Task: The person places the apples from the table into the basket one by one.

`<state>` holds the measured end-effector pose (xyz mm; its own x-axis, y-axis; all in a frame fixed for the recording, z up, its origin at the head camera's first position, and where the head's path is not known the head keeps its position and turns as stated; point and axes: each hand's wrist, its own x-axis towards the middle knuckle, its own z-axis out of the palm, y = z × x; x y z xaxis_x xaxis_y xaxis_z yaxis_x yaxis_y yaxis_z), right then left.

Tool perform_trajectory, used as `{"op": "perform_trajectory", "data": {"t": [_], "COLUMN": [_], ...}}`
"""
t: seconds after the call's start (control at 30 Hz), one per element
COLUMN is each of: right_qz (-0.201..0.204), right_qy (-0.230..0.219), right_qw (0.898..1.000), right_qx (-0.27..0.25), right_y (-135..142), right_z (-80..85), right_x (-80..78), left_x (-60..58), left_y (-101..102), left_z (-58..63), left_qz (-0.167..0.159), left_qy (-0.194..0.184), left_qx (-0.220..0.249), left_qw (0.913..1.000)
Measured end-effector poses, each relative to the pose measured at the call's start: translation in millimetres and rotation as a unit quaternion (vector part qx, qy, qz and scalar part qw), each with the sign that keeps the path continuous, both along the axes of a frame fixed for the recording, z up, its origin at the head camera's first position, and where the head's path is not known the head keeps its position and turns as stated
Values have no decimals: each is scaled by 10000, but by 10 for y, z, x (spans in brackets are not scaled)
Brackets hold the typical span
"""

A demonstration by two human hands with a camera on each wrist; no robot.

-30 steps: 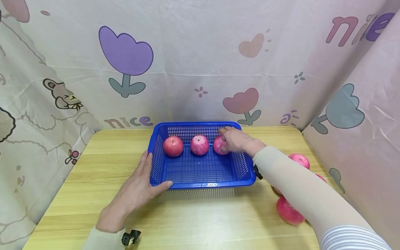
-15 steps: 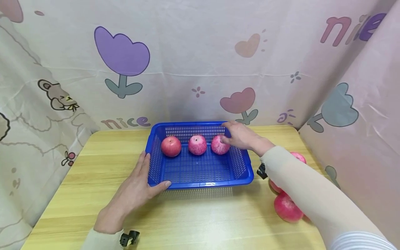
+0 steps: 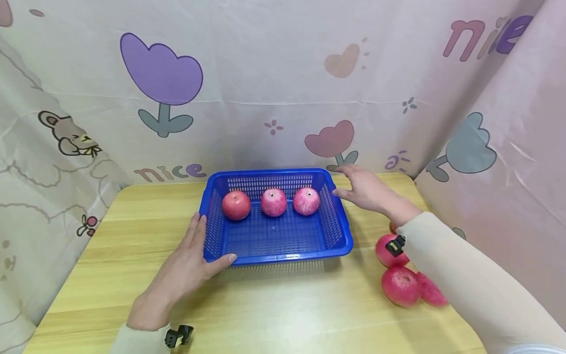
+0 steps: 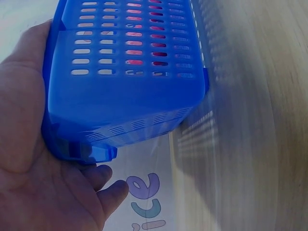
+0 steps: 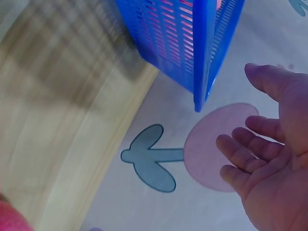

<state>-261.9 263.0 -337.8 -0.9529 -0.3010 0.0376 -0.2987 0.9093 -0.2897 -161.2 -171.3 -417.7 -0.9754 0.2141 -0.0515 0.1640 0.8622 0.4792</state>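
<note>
A blue plastic basket (image 3: pixel 283 258) with slotted walls stands on the table, holding three pinkish-red apples in a row: a left one (image 3: pixel 236 205), a middle one (image 3: pixel 273 202) and a right one (image 3: pixel 306 201). My left hand (image 3: pixel 181 270) rests against the basket's near left corner, fingers straight along the side and thumb over the front rim. In the left wrist view its palm lies along the basket rim (image 4: pixel 54 72). Beyond the basket's right rim, my right hand (image 3: pixel 367 189) hangs with nothing in it; the right wrist view shows its loosely bent fingers (image 5: pixel 240 151).
Several more apples lie on the wooden table (image 3: pixel 283 314) to the right, among them a near one (image 3: pixel 401 286) and one behind it (image 3: pixel 388 250), some partly hidden under the right sleeve (image 3: pixel 468 275). A printed curtain (image 3: pixel 247 73) hangs behind the table.
My right hand has let go of the right apple and moved out over the basket's right rim. The left hand stays at the basket's corner. More of the loose apples now show.
</note>
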Motion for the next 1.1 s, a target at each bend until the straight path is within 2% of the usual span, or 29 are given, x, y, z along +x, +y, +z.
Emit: {"op": "perform_trajectory", "data": {"t": [0.53, 0.87, 1.1], "right_qz": [-826, -1238, -1457], "right_qy": [-25, -272, -318], "right_qw": [9965, 9914, 9867], "right_qx": [81, 328, 641], "right_y": [489, 604, 647], "right_z": [-49, -143, -234], "right_x": [463, 777, 928], "left_x": [-1, 0, 7], "left_y": [-10, -6, -1], "left_z": [8, -1, -2], "left_qz": [33, 7, -1], "left_qy": [13, 28, 22], "left_qx": [-37, -17, -38], "left_qw": [10000, 10000, 10000]}}
